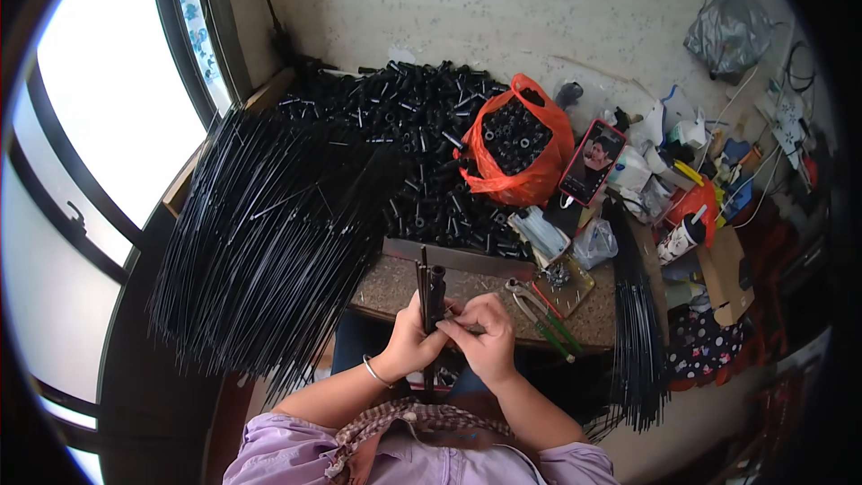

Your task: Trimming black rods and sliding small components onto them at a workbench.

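My left hand (406,341) is wrapped round a black tubular piece (437,283) and several thin dark rods (422,274), all standing roughly upright above my lap. Close against the tube, my right hand (485,332) is pinched, thumb and fingertips together; what sits between them is too small to make out. A large heap of black tubular parts (422,117) covers the back of the table. At the left lies a big spread of thin black rods (260,251), their ends hanging over the table edge.
An orange plastic bag (525,157) of black parts stands beside a propped phone (593,162). Green-handled pliers (548,319) lie near a small tray (566,283) with metal bits. More black rods (637,332) hang at the right. Clutter, including a cup (681,238), fills the far right.
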Tool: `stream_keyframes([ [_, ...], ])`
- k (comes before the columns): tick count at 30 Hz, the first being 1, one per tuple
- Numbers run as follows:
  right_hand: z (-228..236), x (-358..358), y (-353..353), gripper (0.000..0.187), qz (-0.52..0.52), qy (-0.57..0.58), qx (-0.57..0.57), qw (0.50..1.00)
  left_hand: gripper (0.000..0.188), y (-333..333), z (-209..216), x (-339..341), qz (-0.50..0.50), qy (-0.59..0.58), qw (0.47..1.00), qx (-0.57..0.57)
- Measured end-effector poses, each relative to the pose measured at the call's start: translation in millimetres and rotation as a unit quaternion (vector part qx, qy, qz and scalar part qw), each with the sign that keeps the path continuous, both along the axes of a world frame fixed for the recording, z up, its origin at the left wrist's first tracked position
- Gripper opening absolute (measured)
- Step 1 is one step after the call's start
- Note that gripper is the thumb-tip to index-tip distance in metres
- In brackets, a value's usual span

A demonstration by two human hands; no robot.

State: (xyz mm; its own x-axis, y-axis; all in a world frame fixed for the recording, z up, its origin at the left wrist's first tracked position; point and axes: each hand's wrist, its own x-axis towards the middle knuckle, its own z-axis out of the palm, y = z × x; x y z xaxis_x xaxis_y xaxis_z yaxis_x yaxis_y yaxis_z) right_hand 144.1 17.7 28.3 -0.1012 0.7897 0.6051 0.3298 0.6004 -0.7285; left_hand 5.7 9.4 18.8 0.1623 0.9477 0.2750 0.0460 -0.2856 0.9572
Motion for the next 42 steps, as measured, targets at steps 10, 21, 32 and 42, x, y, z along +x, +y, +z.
stream_keyframes([
  [10, -21.2, 102.9, -39.6, 0.036, -0.213, -0.287, -0.001, 0.934, 0.022, -8.2, 68.6, -26.8, -0.136, -0.044, 0.981, 0.129],
  [21, -20.4, 94.7, -52.0, 0.018, 0.019, 0.240, -0.505, 0.829, 0.086, -1.5, 89.2, -20.0, -0.084, 0.067, 0.984, 0.144],
  [32, 101.6, 60.4, -83.9, 0.015, -0.113, -0.406, 0.231, 0.877, 0.100, 2.1, 85.4, -35.0, 0.066, -0.017, 0.974, 0.214],
  [42, 20.2, 61.2, -87.9, 0.029, 0.479, 0.349, -0.574, 0.565, 0.086, -2.7, 98.8, -28.6, -0.114, -0.216, 0.963, 0.116],
])
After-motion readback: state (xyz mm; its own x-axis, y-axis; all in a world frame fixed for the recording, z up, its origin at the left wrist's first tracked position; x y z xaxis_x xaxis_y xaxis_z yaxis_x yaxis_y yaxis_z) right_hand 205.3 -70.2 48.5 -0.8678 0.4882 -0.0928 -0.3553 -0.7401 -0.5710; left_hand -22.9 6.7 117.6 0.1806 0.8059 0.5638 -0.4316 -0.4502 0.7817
